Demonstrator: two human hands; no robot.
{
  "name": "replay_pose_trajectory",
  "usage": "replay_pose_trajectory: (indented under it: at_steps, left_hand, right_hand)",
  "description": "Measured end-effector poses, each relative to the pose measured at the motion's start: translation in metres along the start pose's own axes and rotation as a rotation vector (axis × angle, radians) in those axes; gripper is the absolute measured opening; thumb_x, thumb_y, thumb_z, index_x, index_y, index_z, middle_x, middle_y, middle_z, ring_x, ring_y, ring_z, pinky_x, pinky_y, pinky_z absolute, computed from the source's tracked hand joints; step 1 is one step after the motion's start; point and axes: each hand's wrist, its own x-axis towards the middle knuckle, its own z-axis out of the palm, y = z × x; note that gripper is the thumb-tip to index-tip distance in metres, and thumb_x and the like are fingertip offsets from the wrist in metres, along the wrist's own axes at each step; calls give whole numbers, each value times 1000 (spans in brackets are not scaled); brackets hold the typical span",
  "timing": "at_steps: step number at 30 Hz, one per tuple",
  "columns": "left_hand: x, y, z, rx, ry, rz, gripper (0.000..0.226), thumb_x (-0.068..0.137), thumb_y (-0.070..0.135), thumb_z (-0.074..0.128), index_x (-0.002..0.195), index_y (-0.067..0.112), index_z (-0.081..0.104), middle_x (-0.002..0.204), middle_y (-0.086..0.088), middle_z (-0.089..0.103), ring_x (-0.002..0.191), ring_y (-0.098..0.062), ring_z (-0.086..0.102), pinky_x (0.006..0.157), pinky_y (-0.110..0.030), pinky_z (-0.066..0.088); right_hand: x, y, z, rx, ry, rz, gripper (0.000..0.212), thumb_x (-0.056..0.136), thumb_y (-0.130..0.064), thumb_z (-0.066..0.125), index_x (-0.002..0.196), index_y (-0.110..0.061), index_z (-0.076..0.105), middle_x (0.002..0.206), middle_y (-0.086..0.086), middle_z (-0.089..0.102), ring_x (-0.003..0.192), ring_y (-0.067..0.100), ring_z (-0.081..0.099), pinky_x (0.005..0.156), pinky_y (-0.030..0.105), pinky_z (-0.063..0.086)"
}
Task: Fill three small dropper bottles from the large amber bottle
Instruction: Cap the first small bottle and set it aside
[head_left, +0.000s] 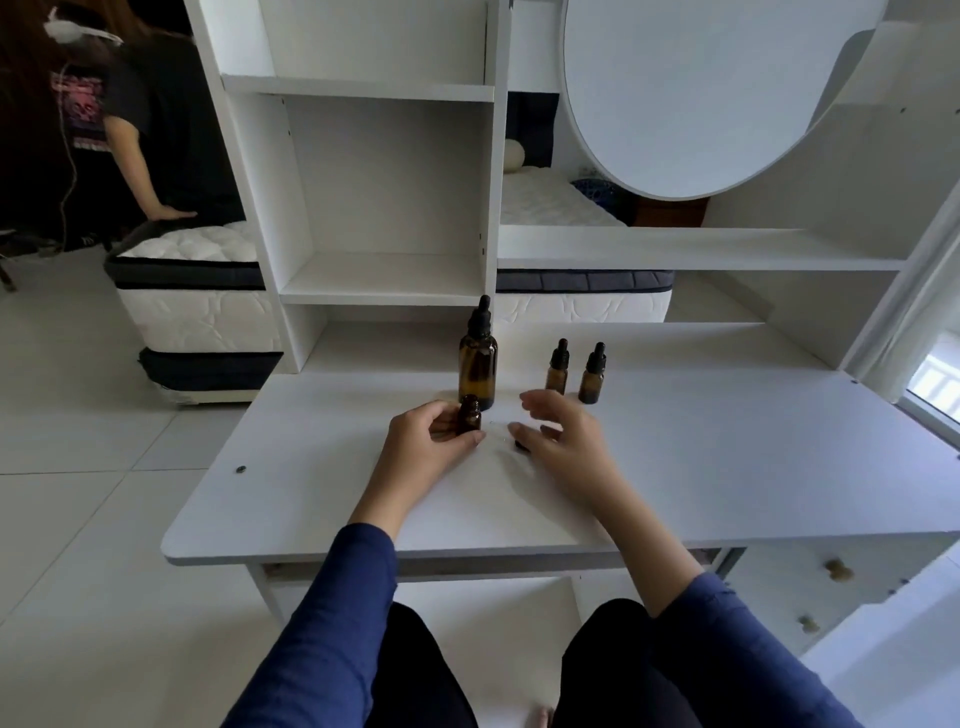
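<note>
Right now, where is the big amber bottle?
The large amber bottle stands capped on the white desk, just behind the left hand, left of two small capped bottles.

Dropper cap (521, 445) half-hidden under right hand (563, 441)

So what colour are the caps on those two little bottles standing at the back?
Black, on amber two small bottles, clearest in the head view.

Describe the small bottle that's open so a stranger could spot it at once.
Start at the white desk, then find the large amber bottle standing near its middle. Directly in front of that, the left hand grips the open small bottle. Unlike the two small bottles to the right, it has no black dropper cap.
</note>
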Motion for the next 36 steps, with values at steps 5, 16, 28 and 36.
replay_pose_trajectory:
  at_steps: [5, 16, 28, 36]
  left_hand:
    - [-1, 1, 0, -9, 7, 12, 24, 74, 14, 78, 96, 16, 69, 88, 9, 71, 77, 10, 64, 71, -2, 46]
    - [-2, 1, -1, -5, -9, -19, 25, 76, 18, 75, 100, 18, 69, 91, 8, 72, 82, 3, 66, 75, -10, 50]
    - [-3, 3, 0, -56, 4, -31, 21, 75, 13, 76, 92, 21, 68, 87, 8, 72, 80, 1, 67, 74, -7, 50]
    - [-3, 3, -1, -71, -2, -30, 16, 75, 8, 76, 85, 19, 69, 82, 6, 73, 77, -2, 68, 76, -10, 51]
  right_hand:
    - [-9, 3, 6, -150, -13, -13, 34, 86, -19, 61, 119, -17, 55, 118, 0, 58, 101, 9, 53, 89, 18, 42]
    - [6, -21, -3, 203, 176, 45, 15, 81, -12, 69, 90, -11, 58, 84, 3, 66, 72, 17, 69, 71, 34, 58]
    - [33, -68, -5, -110, -55, -195, 22, 75, -3, 65, 95, -11, 63, 88, 0, 63, 63, 6, 58, 56, 6, 44]
    - [44, -70, 6, -434, -282, -207, 21, 77, -5, 63, 97, -9, 63, 94, 11, 65, 80, 25, 62, 66, 28, 52]
